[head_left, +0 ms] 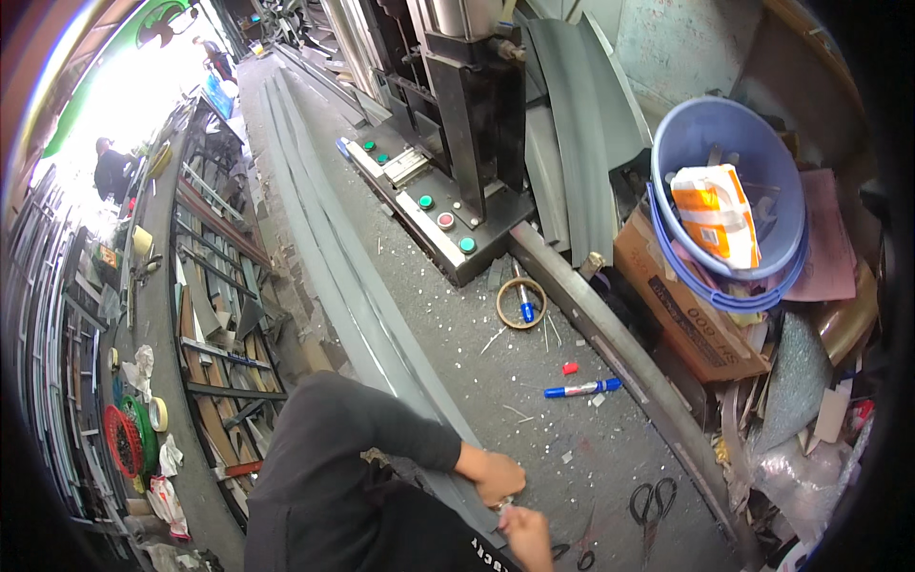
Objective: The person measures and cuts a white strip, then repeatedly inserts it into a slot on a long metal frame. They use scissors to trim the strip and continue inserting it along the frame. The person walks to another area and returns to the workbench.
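Low in the head view, my left hand point(491, 475) is closed over the end part of a long grey strip point(329, 257) lying on a dark work surface. My right hand point(528, 536) is just below it, its fingers pinched together. A small whitish bit point(506, 503) shows between the two hands; I cannot make out what it is. Right of my hands lies a black-handled pair of scissors point(651, 505). Closer to my right hand, a second pair of scissors point(584, 555) is partly in view.
A blue marker point(582, 388), a red cap point(570, 368) and a tape roll point(521, 303) lie on the surface. Beyond stands a black machine with buttons point(438, 219). A metal bar point(610, 334) borders the right, beside a blue bucket point(667, 153) and a cardboard box point(686, 315). Racks of strips point(214, 362) stand left.
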Motion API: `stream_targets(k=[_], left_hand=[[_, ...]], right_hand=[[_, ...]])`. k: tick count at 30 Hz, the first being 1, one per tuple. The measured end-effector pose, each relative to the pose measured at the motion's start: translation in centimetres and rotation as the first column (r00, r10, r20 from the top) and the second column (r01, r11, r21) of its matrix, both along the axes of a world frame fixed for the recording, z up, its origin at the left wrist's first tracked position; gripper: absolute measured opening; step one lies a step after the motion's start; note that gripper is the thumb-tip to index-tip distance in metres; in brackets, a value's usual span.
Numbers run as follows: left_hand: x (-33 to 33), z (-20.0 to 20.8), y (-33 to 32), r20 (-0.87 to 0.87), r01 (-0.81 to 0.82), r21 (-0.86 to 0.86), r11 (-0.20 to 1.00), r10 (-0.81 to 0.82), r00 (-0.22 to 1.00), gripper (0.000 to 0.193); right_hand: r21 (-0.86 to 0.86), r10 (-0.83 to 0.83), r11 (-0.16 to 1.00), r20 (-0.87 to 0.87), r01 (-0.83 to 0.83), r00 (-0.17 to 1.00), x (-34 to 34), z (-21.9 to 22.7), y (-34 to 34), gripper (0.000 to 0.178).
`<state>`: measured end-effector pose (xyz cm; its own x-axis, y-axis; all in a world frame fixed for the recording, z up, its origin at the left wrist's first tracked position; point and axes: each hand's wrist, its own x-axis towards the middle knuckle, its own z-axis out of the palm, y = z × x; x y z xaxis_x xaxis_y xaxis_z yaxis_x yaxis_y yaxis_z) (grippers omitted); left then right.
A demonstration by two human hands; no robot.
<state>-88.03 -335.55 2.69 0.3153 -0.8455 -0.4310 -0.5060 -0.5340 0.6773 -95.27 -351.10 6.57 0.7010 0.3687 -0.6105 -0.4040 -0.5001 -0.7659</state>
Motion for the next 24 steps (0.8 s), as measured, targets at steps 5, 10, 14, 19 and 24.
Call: stream_targets(k=[5,10,14,19,24], left_hand=[[0.1,0.4,-0.2,-0.071,-0.022,0.043,0.999,0.025,0.997,0.031],[0.2,0.9,0.1,-0.084,0.002,0.085,0.996,0.005,0.996,0.028],[0.4,1.0,-0.1,-0.104,0.006,0.113,0.994,0.005,0.995,0.03],[0.4,1.0,-0.2,-0.069,0.011,0.125,0.992,-0.002,0.998,0.031],[0.4,0.6,0.0,-0.05,0.009,0.111,0.994,-0.004,0.999,0.033]], right_hand=[[-0.14,0.034,0.989,-0.021,-0.037,0.999,-0.1,-0.9,-1.1,0.036],[-0.066,0.016,0.998,0.078,-0.011,0.997,-0.9,-2.0,-0.9,0.037],[-0.139,0.032,0.99,0.03,-0.027,0.999,-0.6,-1.8,-0.4,0.032],[-0.081,0.015,0.997,0.037,-0.012,0.999,0.5,-1.0,0.5,0.031],[0.187,-0.004,0.981,-0.246,0.051,0.969,0.6,-0.8,-1.6,0.035]])
